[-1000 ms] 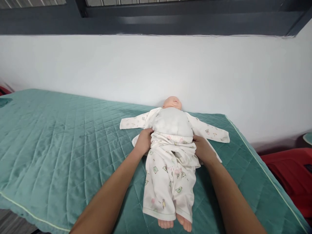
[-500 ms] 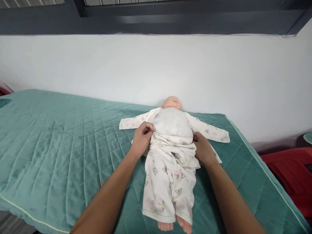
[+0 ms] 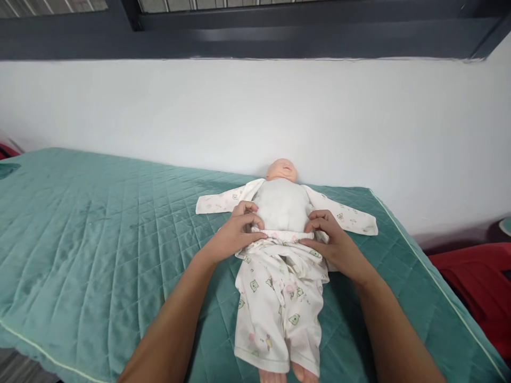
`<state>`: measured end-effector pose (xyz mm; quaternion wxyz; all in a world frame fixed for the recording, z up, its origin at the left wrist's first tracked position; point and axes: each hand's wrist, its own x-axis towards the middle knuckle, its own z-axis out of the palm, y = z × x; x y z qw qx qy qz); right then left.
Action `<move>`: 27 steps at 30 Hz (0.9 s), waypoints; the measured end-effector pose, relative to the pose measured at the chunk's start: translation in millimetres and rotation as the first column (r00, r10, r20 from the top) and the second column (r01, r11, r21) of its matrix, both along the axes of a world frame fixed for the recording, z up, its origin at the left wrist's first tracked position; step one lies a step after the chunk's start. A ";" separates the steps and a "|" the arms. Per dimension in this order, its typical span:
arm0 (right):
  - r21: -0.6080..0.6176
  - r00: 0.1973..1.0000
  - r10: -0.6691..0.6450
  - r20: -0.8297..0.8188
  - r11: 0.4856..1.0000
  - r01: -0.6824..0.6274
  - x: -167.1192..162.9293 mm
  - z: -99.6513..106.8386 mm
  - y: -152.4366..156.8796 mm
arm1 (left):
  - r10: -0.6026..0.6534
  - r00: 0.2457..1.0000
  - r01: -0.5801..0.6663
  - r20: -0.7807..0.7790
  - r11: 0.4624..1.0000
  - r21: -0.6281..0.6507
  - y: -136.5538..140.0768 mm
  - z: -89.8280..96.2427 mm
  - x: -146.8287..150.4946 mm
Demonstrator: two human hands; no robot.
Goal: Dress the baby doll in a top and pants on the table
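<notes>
- Left hand (image 3: 233,236) and right hand (image 3: 341,250), set apart, each pinch a side of the waistband (image 3: 283,235) on a doll (image 3: 281,205) lying face-up on a green cover (image 3: 120,239).
- Uneven pulling could twist the pants (image 3: 259,298), bunched below.
- A loose pinch could let cloth slip.
- A hard tug could drag the doll along the cover.

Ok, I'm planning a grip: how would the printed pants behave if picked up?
The printed pants look floppy, bunching in soft folds below the waistband. They'd likely tug the doll along, since it wears them.
</notes>
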<state>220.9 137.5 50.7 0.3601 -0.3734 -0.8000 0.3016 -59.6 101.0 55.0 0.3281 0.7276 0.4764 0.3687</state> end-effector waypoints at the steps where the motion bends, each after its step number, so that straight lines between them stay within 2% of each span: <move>1: -0.001 0.999 0.006 0.037 1.000 -0.006 0.7 0.4 -0.2 | -0.008 1.000 0.008 -0.009 1.000 -0.002 -1.1 0.8 0.7; 5: 0.040 0.992 0.028 0.120 0.999 -0.033 0.1 2.0 -0.7 | -0.017 0.998 0.019 -0.059 0.999 0.034 -1.2 4.9 3.1; 8: 0.037 0.986 -0.030 0.166 0.999 0.025 -5.9 4.8 5.5 | 0.000 0.996 0.003 -0.088 0.999 0.042 9.3 8.3 4.7; 11: -0.019 0.971 -0.147 0.190 0.988 0.154 -15.2 8.3 21.8 | 0.138 0.988 -0.137 -0.071 0.990 0.014 29.8 10.9 8.2; 14: -0.078 0.975 -0.170 0.146 0.980 0.183 -23.1 8.9 40.7 | 0.220 0.975 -0.221 -0.032 0.975 -0.036 47.8 12.3 12.5; 18: -0.213 0.990 -0.142 -0.004 0.967 0.138 -26.2 1.0 51.7 | 0.065 0.996 -0.058 0.056 0.992 -0.112 47.5 13.8 13.5; 21: -0.326 0.980 -0.164 -0.109 0.938 0.121 -26.2 -5.2 48.2 | -0.043 0.994 0.052 0.100 0.994 -0.096 36.8 16.8 10.5; 27: -0.385 0.959 -0.200 -0.200 0.916 0.111 -27.4 -6.4 40.0 | -0.116 0.993 0.115 -0.001 0.989 -0.090 31.0 23.6 9.6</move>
